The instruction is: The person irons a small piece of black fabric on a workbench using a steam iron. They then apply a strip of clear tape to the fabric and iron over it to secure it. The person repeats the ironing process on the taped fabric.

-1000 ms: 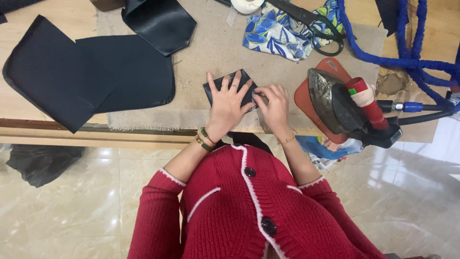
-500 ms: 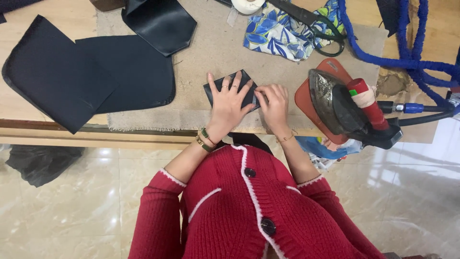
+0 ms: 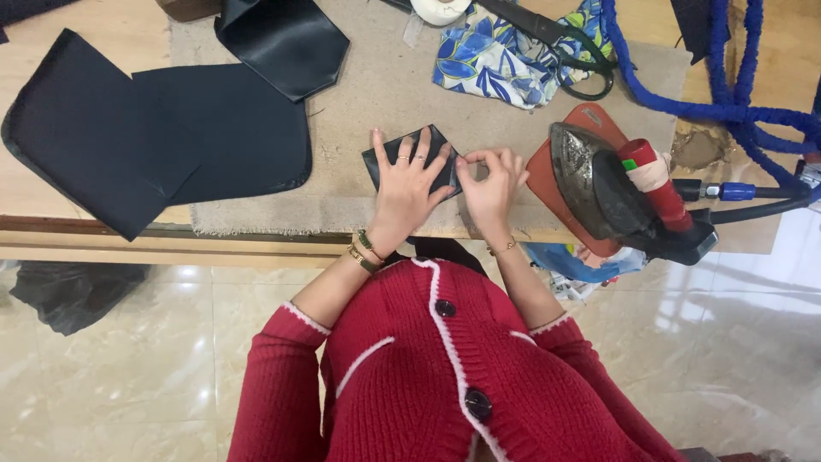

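Note:
A small folded piece of black fabric [image 3: 432, 141] lies on the beige cloth pad [image 3: 385, 94] in front of me. My left hand [image 3: 404, 184] presses flat on it with fingers spread, wearing rings and gold bracelets. My right hand [image 3: 489, 181] pinches the piece's right edge with curled fingertips. Both arms are in red knit sleeves.
An old iron with a red handle [image 3: 624, 184] rests tilted on a red-brown pad at the right. Large black fabric pieces [image 3: 145, 137] lie at the left, another [image 3: 286, 38] at the top. Blue floral cloth [image 3: 505, 56], black scissors [image 3: 560, 43] and a blue cord [image 3: 710, 107] lie behind.
My right hand's fingers have curled in and now pinch the fabric's right edge. The left hand stays flat on the piece.

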